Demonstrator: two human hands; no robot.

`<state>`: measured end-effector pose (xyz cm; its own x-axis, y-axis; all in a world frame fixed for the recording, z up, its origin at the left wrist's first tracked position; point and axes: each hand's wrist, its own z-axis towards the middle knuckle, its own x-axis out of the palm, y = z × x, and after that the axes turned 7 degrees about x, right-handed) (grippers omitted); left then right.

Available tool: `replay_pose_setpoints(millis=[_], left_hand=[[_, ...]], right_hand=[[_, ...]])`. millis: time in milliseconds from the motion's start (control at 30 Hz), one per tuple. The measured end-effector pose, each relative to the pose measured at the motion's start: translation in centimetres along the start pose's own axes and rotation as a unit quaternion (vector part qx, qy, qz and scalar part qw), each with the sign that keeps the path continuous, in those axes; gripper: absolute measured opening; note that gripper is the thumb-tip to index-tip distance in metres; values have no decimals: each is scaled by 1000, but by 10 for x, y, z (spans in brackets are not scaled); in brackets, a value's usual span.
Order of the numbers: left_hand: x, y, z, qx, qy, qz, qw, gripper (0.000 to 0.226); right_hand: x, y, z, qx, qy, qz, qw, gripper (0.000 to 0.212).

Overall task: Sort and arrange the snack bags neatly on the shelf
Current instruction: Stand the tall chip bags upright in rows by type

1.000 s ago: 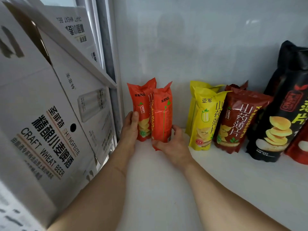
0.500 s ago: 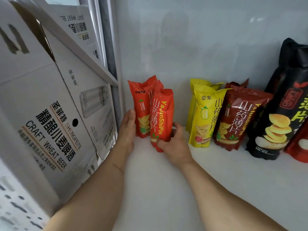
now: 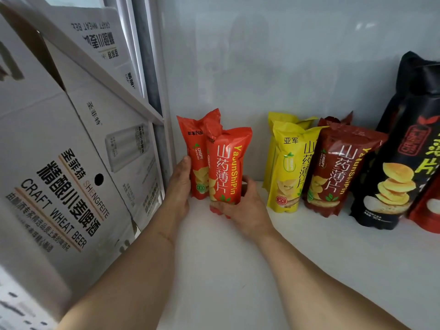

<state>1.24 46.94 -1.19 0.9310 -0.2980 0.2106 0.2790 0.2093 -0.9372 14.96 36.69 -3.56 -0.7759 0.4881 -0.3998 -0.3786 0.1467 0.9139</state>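
Orange snack bags (image 3: 215,163) stand at the shelf's (image 3: 238,270) left end, right hand (image 3: 240,206) gripping the front bag's base, left hand (image 3: 179,184) flat alongside; best squared label-forward against the rear bag.

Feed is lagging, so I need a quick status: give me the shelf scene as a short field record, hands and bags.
left hand: flat against the rear orange bag
right hand: grips the base of the front orange bag
orange bags: upright, one behind the other, by the shelf's left wall
yellow bags: upright, apart from the orange pair
dark red bag: right of yellow, touching it
black bag: far right
shelf: white
boxes: cardboard, outside on the left
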Motion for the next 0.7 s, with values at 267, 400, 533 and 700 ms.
replay_pose_setpoints(millis=[267, 400, 533, 700], left_hand=[[0, 8, 17, -28, -13, -23, 999, 98], [1, 11, 21, -37, 22, -16, 999, 109], [0, 7, 20, -47, 89, -9, 995, 78], [4, 1, 18, -67, 109, 10, 992, 62]], right_hand=[[2, 2, -3, -4, -28, -37, 999, 119], [0, -1, -3, -8, -42, -40, 998, 96], [-2, -4, -7, -26, -44, -59, 997, 75], [-2, -4, -16, -37, -58, -73, 995, 78]])
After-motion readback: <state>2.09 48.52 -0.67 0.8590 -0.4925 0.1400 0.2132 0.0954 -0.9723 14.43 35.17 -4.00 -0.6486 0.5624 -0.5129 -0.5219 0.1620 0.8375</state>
